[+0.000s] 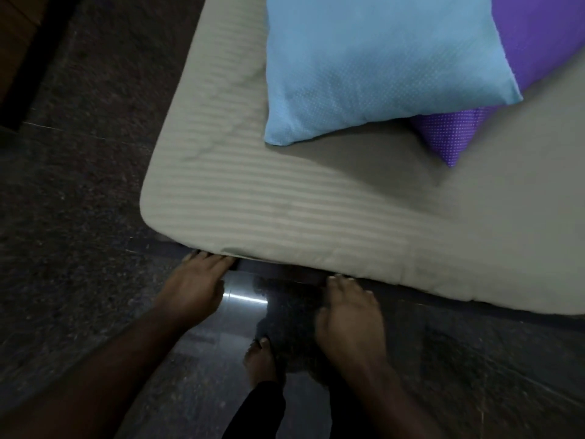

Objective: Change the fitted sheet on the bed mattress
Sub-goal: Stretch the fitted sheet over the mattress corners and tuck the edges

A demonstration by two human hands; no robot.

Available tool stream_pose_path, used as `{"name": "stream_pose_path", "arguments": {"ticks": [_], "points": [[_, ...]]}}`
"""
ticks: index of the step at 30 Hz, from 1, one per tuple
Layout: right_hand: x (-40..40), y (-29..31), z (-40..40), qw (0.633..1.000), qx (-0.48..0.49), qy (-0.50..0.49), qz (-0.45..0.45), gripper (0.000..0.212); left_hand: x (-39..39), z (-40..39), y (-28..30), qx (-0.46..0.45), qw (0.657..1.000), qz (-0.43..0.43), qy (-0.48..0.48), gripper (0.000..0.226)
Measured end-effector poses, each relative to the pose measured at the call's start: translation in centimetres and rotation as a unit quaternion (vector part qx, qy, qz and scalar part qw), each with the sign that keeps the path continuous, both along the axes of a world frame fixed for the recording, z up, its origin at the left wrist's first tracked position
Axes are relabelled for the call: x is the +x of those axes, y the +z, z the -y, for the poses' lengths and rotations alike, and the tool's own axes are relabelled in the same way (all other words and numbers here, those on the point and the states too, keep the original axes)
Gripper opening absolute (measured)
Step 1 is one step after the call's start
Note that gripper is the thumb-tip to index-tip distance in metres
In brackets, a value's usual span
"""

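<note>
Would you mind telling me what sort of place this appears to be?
Most likely a bedroom: a mattress in a striped beige sheet, a blue pillow overlapping a purple pillow, and a dark polished stone floor beside the bed.

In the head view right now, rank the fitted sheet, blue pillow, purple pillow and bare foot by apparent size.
1. fitted sheet
2. blue pillow
3. purple pillow, partly hidden and cropped, so its true size is unsure
4. bare foot

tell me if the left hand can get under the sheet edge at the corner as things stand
Probably yes: the left hand already has its fingertips at the lower edge of the striped sheet beside the corner, and only bare floor lies around it.
</note>
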State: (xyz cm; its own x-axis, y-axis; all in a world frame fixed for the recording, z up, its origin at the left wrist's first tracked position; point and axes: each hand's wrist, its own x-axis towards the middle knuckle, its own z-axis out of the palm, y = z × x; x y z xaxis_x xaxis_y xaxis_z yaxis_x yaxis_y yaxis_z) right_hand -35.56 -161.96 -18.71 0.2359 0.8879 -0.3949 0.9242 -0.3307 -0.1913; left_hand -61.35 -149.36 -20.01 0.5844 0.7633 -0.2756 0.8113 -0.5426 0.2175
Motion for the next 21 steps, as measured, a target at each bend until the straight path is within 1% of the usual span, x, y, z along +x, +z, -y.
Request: {"name": "stream_pose_path", "arguments": {"ticks": [2,4,7,8,9,10,11,13,15,17,19,20,21], "points": [[-3.1,-0.2,-2.3,0.997,0.044,0.042,-0.052,0.058,-0.9,-1.4,0.0,-0.039,0.998,-0.044,-0.009,0.065],[-5.1,-0.5,-5.2,0.993,0.042,0.060,-0.091,0.052,-0.5,-2.6,0.0,-0.088,0.993,-0.080,0.001,0.059],[-6.5,-1.0,-7.3,0.995,-0.020,0.080,-0.064,0.040,0.1,-3.9,-0.3,-0.119,0.981,-0.149,-0.012,0.057],[-6.7,-1.0,-7.6,0.995,-0.044,0.076,-0.050,0.036,0.2,-4.0,-0.5,-0.124,0.977,-0.175,-0.016,0.061],[-6.9,-1.0,-8.0,0.995,-0.056,0.066,-0.039,0.033,0.2,-4.2,-0.6,-0.127,0.975,-0.184,-0.006,0.068],[-7.2,-1.1,-8.5,0.996,-0.067,0.050,-0.036,0.030,0.4,-4.4,-0.6,-0.135,0.975,-0.177,0.016,0.074],[-7.4,-1.3,-9.0,0.995,-0.086,0.029,-0.039,0.030,0.5,-4.6,-0.7,-0.154,0.974,-0.161,0.044,0.074],[-7.5,-1.9,-10.0,0.991,-0.126,0.009,-0.040,0.034,0.9,-5.0,-0.8,-0.205,0.967,-0.111,0.099,0.061],[-7.7,-2.3,-10.7,0.985,-0.169,0.017,-0.035,0.038,1.0,-5.3,-0.7,-0.229,0.962,-0.090,0.123,0.053],[-7.8,-2.5,-10.9,0.980,-0.196,0.021,-0.032,0.039,0.7,-5.0,-1.0,-0.207,0.967,-0.086,0.125,0.055],[-7.8,-2.8,-11.1,0.978,-0.207,0.020,-0.033,0.041,0.2,-4.2,-1.3,-0.153,0.979,-0.071,0.118,0.064],[-7.8,-2.7,-11.1,0.977,-0.211,0.022,-0.035,0.045,-0.2,-3.8,-1.2,-0.127,0.985,-0.049,0.110,0.063],[-7.8,-2.7,-11.1,0.977,-0.211,0.025,-0.036,0.048,-0.7,-3.4,-1.2,-0.100,0.989,-0.007,0.105,0.056]]}}
